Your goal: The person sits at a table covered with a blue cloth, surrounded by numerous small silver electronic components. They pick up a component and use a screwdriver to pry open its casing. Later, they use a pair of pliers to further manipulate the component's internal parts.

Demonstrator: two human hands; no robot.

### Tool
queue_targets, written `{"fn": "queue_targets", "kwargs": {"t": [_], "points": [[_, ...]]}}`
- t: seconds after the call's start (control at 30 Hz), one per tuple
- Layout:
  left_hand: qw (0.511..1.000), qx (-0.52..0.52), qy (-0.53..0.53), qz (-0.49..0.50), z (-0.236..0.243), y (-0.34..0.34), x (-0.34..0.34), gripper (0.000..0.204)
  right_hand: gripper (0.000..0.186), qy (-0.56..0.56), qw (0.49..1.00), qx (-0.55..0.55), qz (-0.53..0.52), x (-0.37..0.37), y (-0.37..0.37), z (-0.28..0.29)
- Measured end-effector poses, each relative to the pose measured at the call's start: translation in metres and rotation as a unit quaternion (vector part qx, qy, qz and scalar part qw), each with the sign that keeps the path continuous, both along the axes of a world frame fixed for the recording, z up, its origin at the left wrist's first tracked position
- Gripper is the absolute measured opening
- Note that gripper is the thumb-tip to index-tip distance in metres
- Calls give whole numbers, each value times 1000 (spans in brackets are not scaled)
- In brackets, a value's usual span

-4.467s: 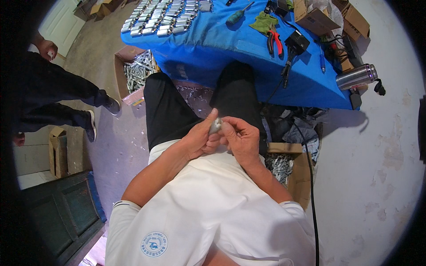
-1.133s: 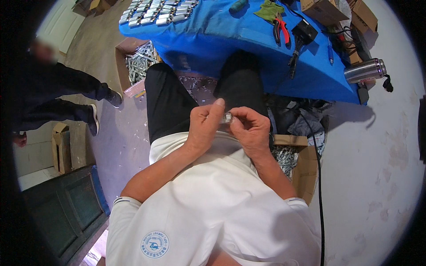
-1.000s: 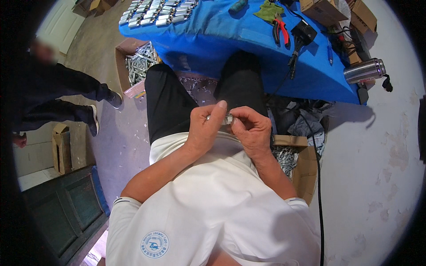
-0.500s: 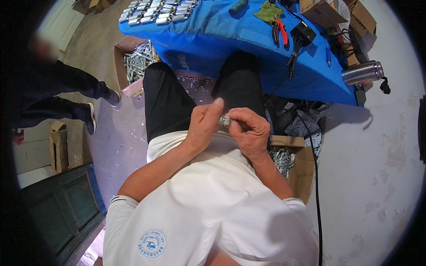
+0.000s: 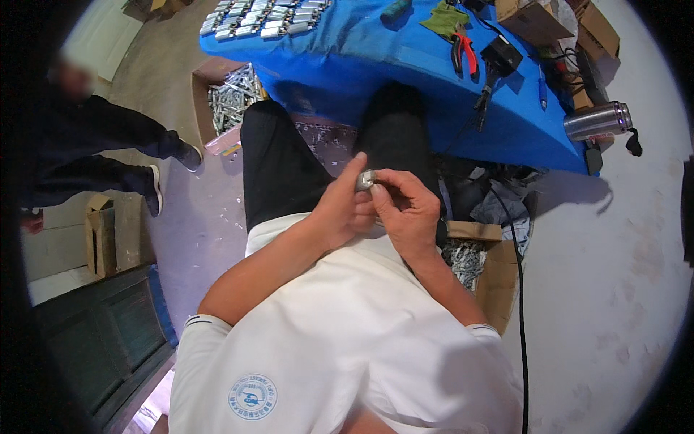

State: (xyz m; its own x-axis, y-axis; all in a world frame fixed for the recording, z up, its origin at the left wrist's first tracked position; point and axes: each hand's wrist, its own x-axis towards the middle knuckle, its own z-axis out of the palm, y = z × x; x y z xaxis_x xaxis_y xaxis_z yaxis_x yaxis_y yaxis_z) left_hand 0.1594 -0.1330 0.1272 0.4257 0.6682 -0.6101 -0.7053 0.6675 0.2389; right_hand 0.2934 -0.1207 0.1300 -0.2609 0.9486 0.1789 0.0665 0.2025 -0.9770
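Observation:
Over my lap, my left hand (image 5: 341, 210) is closed around a small silvery metal part (image 5: 365, 180), its thumb pointing up along one side. The thumb and forefinger of my right hand (image 5: 412, 211) pinch the upper end of that same part. Fingers cover most of it, so its full shape is hidden. On the blue-covered table (image 5: 347, 54) ahead, several similar-looking silvery metal pieces (image 5: 264, 18) lie in rows at the far left.
Red-handled pliers (image 5: 464, 56), a green cloth (image 5: 442, 20), a black adapter (image 5: 500, 58), a blue pen (image 5: 542, 90) and a steel flask (image 5: 596, 121) lie on the table. Boxes of metal parts stand left (image 5: 230, 101) and right (image 5: 463, 260). A person (image 5: 108, 137) stands at left.
My hands have drawn slightly upward with the metal part, which has turned between the fingers. The left fingers now curl more around it. The whole view has shifted a little.

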Motion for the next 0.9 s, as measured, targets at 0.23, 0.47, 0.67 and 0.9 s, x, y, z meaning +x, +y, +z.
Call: {"fn": "queue_targets", "kwargs": {"t": [0.23, 0.47, 0.67, 0.9], "points": [[999, -10, -27, -38, 3, 10, 0, 60, 22, -33, 998, -38, 44, 5, 21, 10], [995, -44, -62, -61, -6, 22, -3, 61, 20, -2, 988, -130, 80, 3, 36, 4], [996, -40, -56, -62, -6, 37, -6, 61, 18, -5, 986, -144, 81, -1, 51, 5], [995, -71, -36, -59, -4, 50, -6, 57, 19, -33, 989, -123, 77, 0, 65, 0]]}}
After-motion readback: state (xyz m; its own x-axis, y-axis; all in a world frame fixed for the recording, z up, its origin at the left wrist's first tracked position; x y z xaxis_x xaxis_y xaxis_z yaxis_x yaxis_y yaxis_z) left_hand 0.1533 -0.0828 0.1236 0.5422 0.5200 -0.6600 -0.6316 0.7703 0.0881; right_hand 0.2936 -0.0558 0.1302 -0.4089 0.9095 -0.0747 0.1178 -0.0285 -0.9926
